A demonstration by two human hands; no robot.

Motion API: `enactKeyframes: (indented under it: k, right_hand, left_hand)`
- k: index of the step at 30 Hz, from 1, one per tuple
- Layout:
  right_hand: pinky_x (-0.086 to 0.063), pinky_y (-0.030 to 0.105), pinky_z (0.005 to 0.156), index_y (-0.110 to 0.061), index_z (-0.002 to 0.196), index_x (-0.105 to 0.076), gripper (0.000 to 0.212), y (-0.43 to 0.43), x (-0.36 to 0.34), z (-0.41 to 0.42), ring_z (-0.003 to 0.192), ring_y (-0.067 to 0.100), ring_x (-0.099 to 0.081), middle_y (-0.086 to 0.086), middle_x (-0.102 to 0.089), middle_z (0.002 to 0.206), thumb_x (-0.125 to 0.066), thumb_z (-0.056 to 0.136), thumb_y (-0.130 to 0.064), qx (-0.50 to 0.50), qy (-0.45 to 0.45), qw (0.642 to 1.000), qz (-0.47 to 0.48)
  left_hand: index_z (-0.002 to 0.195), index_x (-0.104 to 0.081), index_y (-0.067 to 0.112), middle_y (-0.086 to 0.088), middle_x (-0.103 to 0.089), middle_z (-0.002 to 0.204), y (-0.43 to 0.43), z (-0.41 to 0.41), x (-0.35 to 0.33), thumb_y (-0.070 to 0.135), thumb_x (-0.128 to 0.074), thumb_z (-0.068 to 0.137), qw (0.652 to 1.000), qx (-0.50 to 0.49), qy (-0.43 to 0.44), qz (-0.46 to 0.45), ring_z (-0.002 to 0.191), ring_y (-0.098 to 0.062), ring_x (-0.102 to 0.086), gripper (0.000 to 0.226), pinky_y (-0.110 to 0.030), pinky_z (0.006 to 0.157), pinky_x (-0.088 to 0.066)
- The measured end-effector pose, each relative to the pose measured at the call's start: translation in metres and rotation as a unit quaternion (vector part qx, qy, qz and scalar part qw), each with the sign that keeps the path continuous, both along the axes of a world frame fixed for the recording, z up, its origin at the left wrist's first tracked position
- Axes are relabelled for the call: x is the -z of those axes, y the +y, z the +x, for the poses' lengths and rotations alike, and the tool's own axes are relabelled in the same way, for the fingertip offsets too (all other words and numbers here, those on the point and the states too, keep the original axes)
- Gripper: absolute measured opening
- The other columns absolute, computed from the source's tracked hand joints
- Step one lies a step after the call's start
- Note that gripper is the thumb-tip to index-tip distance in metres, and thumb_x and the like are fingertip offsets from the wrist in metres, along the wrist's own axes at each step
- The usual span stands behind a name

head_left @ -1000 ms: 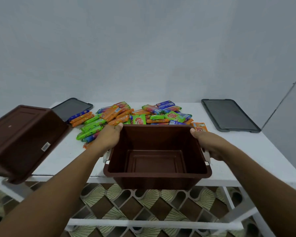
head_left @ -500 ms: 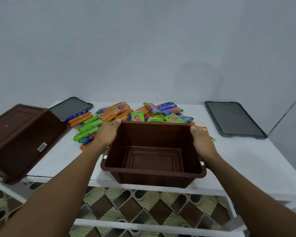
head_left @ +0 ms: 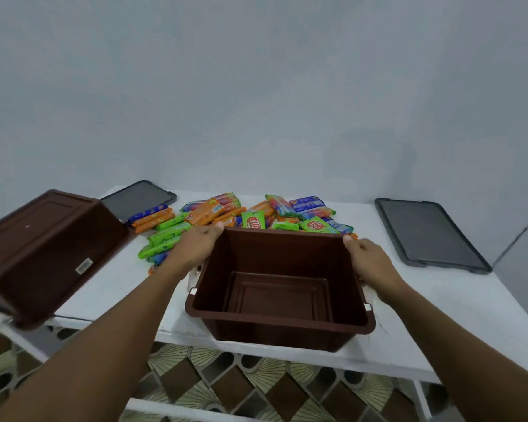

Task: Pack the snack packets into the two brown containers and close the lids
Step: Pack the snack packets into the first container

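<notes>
- Squarely at the near edge of the white table (head_left: 439, 315) sits the open, empty brown plastic container (head_left: 278, 319): likely light and stiff, best lifted by its side rims.
- Colourful foil snack packets (head_left: 256, 214) lie heaped just behind it: light, slippery, crushable.
- Left hand (head_left: 198, 245) and right hand (head_left: 369, 260) each grip a side rim.

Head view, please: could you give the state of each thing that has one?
Upright container: open, empty.
Second container: bottom-up, tilted, at left edge of table.
Snack packets: piled loose on table.
Left lid: off, lying flat.
Right lid: off, lying flat.
Left hand: holds upright container's left rim.
Right hand: holds its right rim.
</notes>
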State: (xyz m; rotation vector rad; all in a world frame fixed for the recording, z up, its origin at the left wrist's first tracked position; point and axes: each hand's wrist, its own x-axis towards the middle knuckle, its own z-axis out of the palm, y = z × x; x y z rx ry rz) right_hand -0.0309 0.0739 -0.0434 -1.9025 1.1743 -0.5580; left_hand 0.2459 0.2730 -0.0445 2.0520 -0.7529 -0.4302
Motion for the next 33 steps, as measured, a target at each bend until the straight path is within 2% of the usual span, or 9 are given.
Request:
enactKeyframes:
  k: [3, 5, 8, 13, 17, 21, 26, 29, 33]
  right_hand:
    - [-0.053, 0.037, 0.077, -0.020, 0.095, -0.064, 0.028, -0.017, -0.015, 0.007, 0.087, 0.027, -0.066, 0.004, -0.070, 0.094, -0.056, 0.094, -0.047, 0.012, 0.017, 0.998, -0.063]
    - [-0.055, 0.032, 0.064, -0.024, 0.091, -0.068, 0.013, -0.026, -0.028, 0.018, 0.077, 0.021, -0.070, 0.004, -0.073, 0.088, -0.064, 0.091, -0.036, -0.009, -0.011, 0.996, -0.087]
    - [-0.054, 0.029, 0.068, -0.023, 0.090, -0.075, 0.009, -0.037, -0.040, 0.046, 0.083, 0.014, -0.069, -0.002, -0.074, 0.089, -0.071, 0.088, -0.031, -0.050, 0.002, 0.993, -0.111]
    - [-0.047, 0.022, 0.064, -0.019, 0.086, -0.080, 0.002, -0.042, -0.050, 0.101, 0.082, 0.011, -0.067, -0.003, -0.074, 0.084, -0.078, 0.084, -0.019, -0.128, 0.022, 0.989, -0.074]
    - [-0.045, 0.012, 0.061, -0.021, 0.091, -0.081, 0.012, -0.050, -0.044, 0.140, 0.076, 0.010, -0.065, -0.009, -0.072, 0.078, -0.077, 0.082, -0.012, -0.178, 0.098, 0.974, -0.101]
    - [-0.045, 0.021, 0.070, -0.025, 0.111, -0.077, 0.028, -0.052, -0.033, 0.168, 0.095, 0.011, -0.061, -0.011, -0.062, 0.094, -0.076, 0.084, -0.020, -0.257, 0.210, 0.932, -0.145]
    - [-0.046, 0.029, 0.087, -0.038, 0.131, -0.063, 0.054, -0.055, -0.016, 0.188, 0.102, 0.017, -0.054, 0.000, -0.062, 0.126, -0.079, 0.081, -0.027, -0.323, 0.341, 0.864, -0.181]
    - [-0.049, 0.033, 0.095, -0.038, 0.129, -0.064, 0.053, -0.059, -0.010, 0.194, 0.114, 0.022, -0.059, 0.001, -0.062, 0.131, -0.079, 0.082, -0.018, -0.320, 0.351, 0.862, -0.179]
    - [-0.055, 0.030, 0.085, -0.038, 0.122, -0.069, 0.037, -0.063, -0.011, 0.195, 0.105, 0.019, -0.064, -0.001, -0.064, 0.127, -0.072, 0.090, -0.020, -0.307, 0.346, 0.868, -0.178]
  left_hand:
    - [0.080, -0.067, 0.008, -0.009, -0.066, 0.076, -0.001, 0.022, -0.010, 0.056, -0.050, 0.100, 0.998, 0.019, -0.057, -0.008, 0.072, -0.024, -0.063, 0.055, -0.037, 0.073, -0.046]
    - [0.078, -0.068, 0.014, -0.003, -0.068, 0.076, -0.009, 0.036, -0.022, 0.041, -0.064, 0.096, 0.996, 0.043, -0.074, -0.032, 0.070, -0.018, -0.063, 0.033, -0.030, 0.069, -0.047]
    - [0.088, -0.076, 0.019, 0.001, -0.072, 0.081, -0.033, 0.048, -0.039, 0.021, -0.073, 0.092, 0.991, 0.104, -0.086, -0.023, 0.071, -0.011, -0.063, 0.006, -0.024, 0.062, -0.046]
    - [0.088, -0.081, 0.018, 0.003, -0.077, 0.088, -0.081, 0.062, -0.047, 0.016, -0.079, 0.087, 0.970, 0.227, -0.081, 0.012, 0.086, -0.010, -0.071, 0.003, -0.027, 0.079, -0.055]
    - [0.089, -0.081, 0.024, 0.005, -0.077, 0.083, -0.115, 0.076, -0.034, 0.019, -0.080, 0.086, 0.938, 0.309, -0.131, 0.082, 0.083, -0.011, -0.071, 0.006, -0.033, 0.080, -0.056]
    - [0.107, -0.078, 0.026, 0.010, -0.072, 0.107, -0.138, 0.084, -0.022, 0.006, -0.071, 0.088, 0.869, 0.391, -0.249, 0.172, 0.100, -0.009, -0.064, 0.028, -0.029, 0.084, -0.047]
    - [0.140, -0.048, 0.040, 0.013, -0.039, 0.151, -0.154, 0.088, -0.010, 0.008, -0.062, 0.080, 0.699, 0.485, -0.431, 0.301, 0.141, -0.015, -0.028, 0.069, -0.052, 0.108, -0.025]
    - [0.150, -0.036, 0.037, 0.008, -0.028, 0.160, -0.157, 0.089, -0.006, 0.005, -0.061, 0.081, 0.663, 0.501, -0.457, 0.317, 0.152, -0.017, -0.013, 0.080, -0.062, 0.118, -0.013]
    - [0.147, -0.039, 0.035, 0.005, -0.037, 0.155, -0.161, 0.095, -0.003, 0.008, -0.064, 0.083, 0.648, 0.508, -0.485, 0.294, 0.149, -0.019, -0.022, 0.074, -0.063, 0.119, -0.012]
